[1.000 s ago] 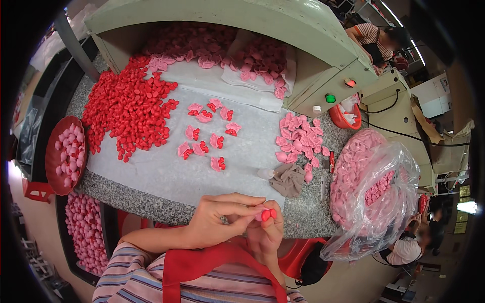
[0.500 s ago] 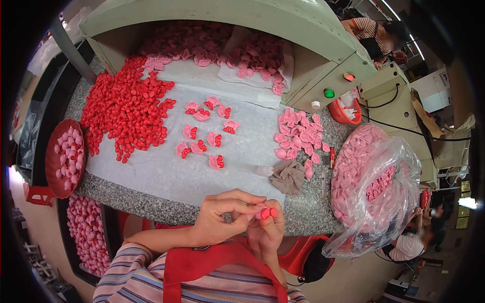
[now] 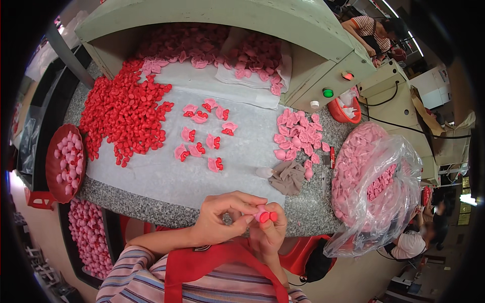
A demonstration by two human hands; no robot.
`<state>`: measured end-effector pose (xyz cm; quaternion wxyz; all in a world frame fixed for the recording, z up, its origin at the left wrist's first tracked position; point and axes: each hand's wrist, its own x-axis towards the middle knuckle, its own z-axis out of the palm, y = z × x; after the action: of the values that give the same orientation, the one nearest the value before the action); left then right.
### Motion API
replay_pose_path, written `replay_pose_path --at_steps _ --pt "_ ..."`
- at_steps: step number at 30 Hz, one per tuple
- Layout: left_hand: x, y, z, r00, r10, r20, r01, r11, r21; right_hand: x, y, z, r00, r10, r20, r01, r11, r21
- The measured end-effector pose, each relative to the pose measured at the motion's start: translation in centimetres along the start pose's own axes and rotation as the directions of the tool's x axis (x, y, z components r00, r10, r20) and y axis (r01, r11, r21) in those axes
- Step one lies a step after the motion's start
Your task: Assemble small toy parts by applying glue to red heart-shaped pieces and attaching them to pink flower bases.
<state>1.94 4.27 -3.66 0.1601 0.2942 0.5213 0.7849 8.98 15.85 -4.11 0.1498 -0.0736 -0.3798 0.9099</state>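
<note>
Close to our body, just in front of the red apron (image 3: 202, 267), both hands meet at one small pink-and-red plastic piece (image 3: 262, 216). Our left hand (image 3: 222, 217) pinches its pink side between thumb and fingertips, a gap showing between thumb and palm. Our right hand (image 3: 268, 233) grips it from the other side with thumb and forefinger drawn together, its other fingers partly hidden. Two rounded red lobes face us.

Beyond our hands, on a white paper sheet (image 3: 151, 177) over a speckled granite tabletop (image 3: 131, 196), we see a loose group of pink shells with red bows (image 3: 213, 141). Farther off to our hands' left spreads a heap of red bow-shaped pieces (image 3: 126, 116), with a red scalloped dish (image 3: 51, 169) of pink pieces beside it.

Just past our right hand lie a small white bottle (image 3: 263, 172) and a crumpled grey-brown cloth (image 3: 287, 178); behind them are scattered pink shells (image 3: 298, 134). Well to the right sits a clear plastic bag (image 3: 348, 242) full of pink pieces. Farthest ahead, a pale green machine housing (image 3: 202, 12) arches over more pink shells.
</note>
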Motion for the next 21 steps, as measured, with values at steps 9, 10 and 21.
replay_pose_path --at_steps 9,10,21 --pt "0.2 -1.5 -0.6 0.988 0.151 0.043 -0.148 0.986 -0.076 0.0 0.0 0.0 0.984 -0.144 0.108 0.167 0.953 -0.252" --pt "0.2 -1.6 -0.6 0.987 0.149 0.051 -0.145 0.986 -0.076 0.0 0.0 -0.1 0.982 -0.140 0.129 0.174 0.933 -0.315" --pt "0.1 -0.1 -0.3 1.000 0.019 0.020 -0.014 0.971 -0.237 1.2 -1.0 0.5 0.952 -0.106 0.288 0.199 0.928 -0.314"
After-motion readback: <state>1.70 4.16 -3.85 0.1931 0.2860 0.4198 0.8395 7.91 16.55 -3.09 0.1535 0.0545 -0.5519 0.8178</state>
